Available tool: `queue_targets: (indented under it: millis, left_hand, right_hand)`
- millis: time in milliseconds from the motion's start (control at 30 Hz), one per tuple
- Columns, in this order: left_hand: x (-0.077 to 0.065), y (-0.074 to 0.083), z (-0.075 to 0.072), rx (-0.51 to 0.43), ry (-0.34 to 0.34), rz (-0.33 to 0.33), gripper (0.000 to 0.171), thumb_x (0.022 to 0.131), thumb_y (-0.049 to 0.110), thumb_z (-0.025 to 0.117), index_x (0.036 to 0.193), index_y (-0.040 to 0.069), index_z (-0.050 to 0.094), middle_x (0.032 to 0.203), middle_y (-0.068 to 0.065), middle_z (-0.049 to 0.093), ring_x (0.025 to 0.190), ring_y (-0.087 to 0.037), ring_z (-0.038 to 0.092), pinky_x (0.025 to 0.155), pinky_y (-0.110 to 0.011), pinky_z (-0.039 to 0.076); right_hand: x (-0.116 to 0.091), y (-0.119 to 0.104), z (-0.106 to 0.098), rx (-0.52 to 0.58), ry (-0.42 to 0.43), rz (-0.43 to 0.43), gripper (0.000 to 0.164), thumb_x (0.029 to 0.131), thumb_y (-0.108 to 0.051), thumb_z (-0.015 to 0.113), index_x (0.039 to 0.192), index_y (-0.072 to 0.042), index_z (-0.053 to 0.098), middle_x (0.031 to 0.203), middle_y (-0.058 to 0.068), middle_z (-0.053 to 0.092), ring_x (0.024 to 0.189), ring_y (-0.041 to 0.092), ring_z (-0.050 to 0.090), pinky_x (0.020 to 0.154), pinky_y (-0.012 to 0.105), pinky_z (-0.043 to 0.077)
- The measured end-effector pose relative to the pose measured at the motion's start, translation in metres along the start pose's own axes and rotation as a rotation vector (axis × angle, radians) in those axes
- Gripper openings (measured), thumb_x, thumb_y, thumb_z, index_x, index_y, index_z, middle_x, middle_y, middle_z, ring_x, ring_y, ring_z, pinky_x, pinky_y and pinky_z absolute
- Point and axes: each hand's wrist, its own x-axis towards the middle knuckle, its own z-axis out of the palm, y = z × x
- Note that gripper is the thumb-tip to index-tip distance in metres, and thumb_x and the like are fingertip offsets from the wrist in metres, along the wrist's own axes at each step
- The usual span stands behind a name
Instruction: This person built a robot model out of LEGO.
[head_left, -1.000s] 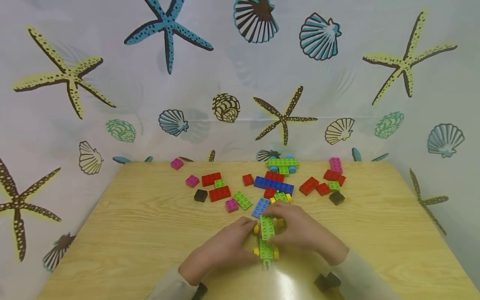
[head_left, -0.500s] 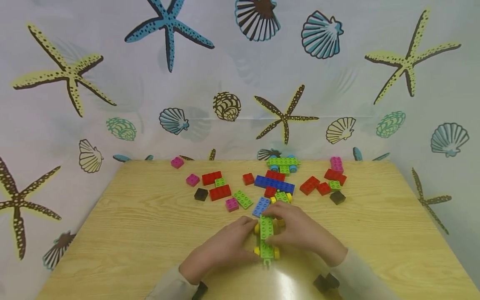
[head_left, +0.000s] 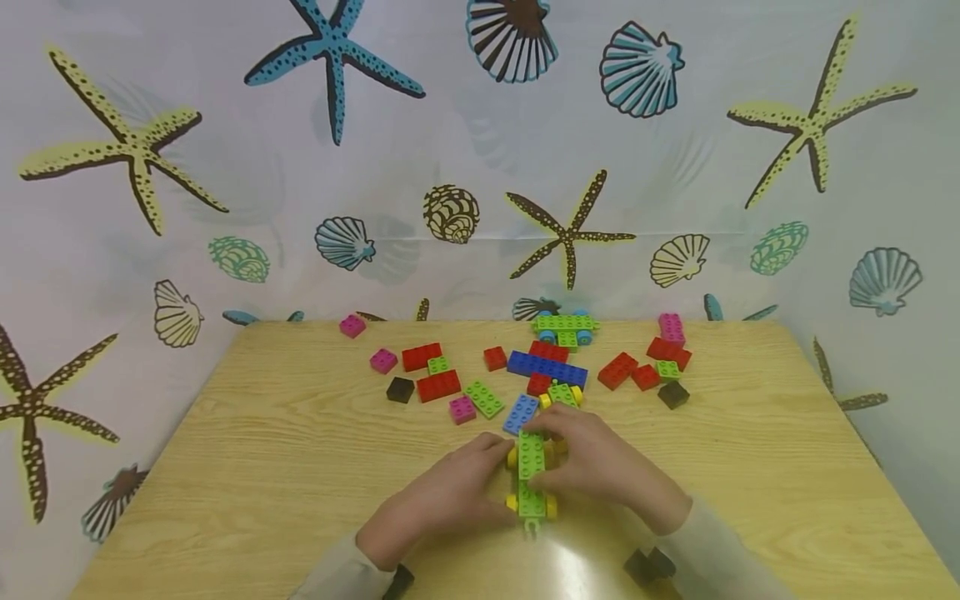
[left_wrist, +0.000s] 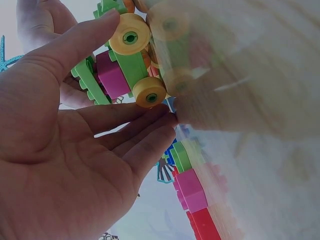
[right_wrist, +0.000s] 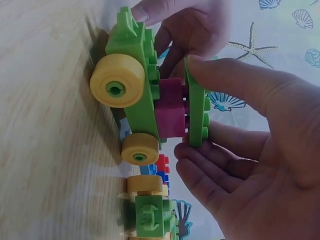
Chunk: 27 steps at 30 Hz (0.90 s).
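A green toy car base (head_left: 532, 505) with yellow wheels stands on the wooden table before me. A magenta brick (right_wrist: 170, 112) sits on it. My right hand (head_left: 600, 462) pinches a flat green building plate (head_left: 531, 454) between thumb and fingertips, over that brick. In the right wrist view, the brick's studs show in a narrow gap under the plate. My left hand (head_left: 450, 492) holds the car base from the left side, thumb at the near wheel (left_wrist: 130, 34) and fingertips at the far wheel (left_wrist: 149, 92).
Just beyond the right hand stands a second yellow-wheeled car (head_left: 562, 394). A light blue brick (head_left: 521, 413) lies close by. Farther back are a long dark blue brick (head_left: 547, 369), a blue-wheeled green base (head_left: 567, 323) and several red, magenta, green and black bricks. A patterned curtain (head_left: 480, 150) hangs behind.
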Motion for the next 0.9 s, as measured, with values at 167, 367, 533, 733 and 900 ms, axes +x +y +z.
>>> queue_targets:
  millis: [167,367,533,733,900]
  left_hand:
    - [0.0,0.0,-0.001,-0.007,-0.004,-0.006,0.096,0.092,0.046,0.093,0.167,0.007,0.05,0.17,-0.013,0.053,0.157,-0.038,0.055,0.127,-0.061,0.049]
    - [0.001,0.0,0.0,-0.017,-0.009,-0.011,0.096,0.092,0.046,0.093,0.168,0.007,0.049,0.17,-0.014,0.053,0.157,-0.039,0.054,0.128,-0.061,0.048]
    - [0.002,0.0,0.0,-0.023,-0.016,-0.02,0.094,0.093,0.046,0.092,0.168,0.008,0.05,0.17,-0.012,0.054,0.157,-0.037,0.054,0.129,-0.06,0.048]
    - [0.001,0.0,0.0,-0.015,-0.014,-0.014,0.094,0.093,0.047,0.092,0.168,0.008,0.05,0.169,-0.012,0.054,0.156,-0.037,0.055,0.128,-0.06,0.049]
    - [0.001,0.0,0.0,-0.019,-0.008,-0.008,0.095,0.092,0.047,0.093,0.168,0.008,0.05,0.169,-0.013,0.054,0.156,-0.037,0.055,0.128,-0.06,0.049]
  right_hand:
    - [0.0,-0.002,0.0,-0.004,0.007,0.008,0.06,0.087,-0.031,0.097,0.14,-0.013,0.075,0.137,0.003,0.073,0.124,0.027,0.068,0.11,0.057,0.061]
    - [0.001,0.0,-0.001,-0.008,0.005,-0.011,0.063,0.088,-0.032,0.096,0.143,-0.013,0.073,0.137,0.004,0.072,0.122,0.025,0.068,0.108,0.054,0.062]
    - [0.0,0.004,-0.002,0.022,-0.015,0.016,0.063,0.089,-0.034,0.096,0.146,-0.018,0.073,0.142,0.001,0.071,0.128,0.026,0.067,0.114,0.057,0.059]
    - [0.002,0.007,-0.002,0.035,-0.015,0.018,0.063,0.088,-0.032,0.096,0.145,-0.017,0.073,0.145,0.003,0.073,0.132,0.028,0.067,0.118,0.059,0.057]
    - [0.004,0.008,0.002,0.04,-0.009,0.015,0.062,0.088,-0.031,0.096,0.144,-0.016,0.073,0.144,0.004,0.073,0.133,0.028,0.067,0.118,0.059,0.057]
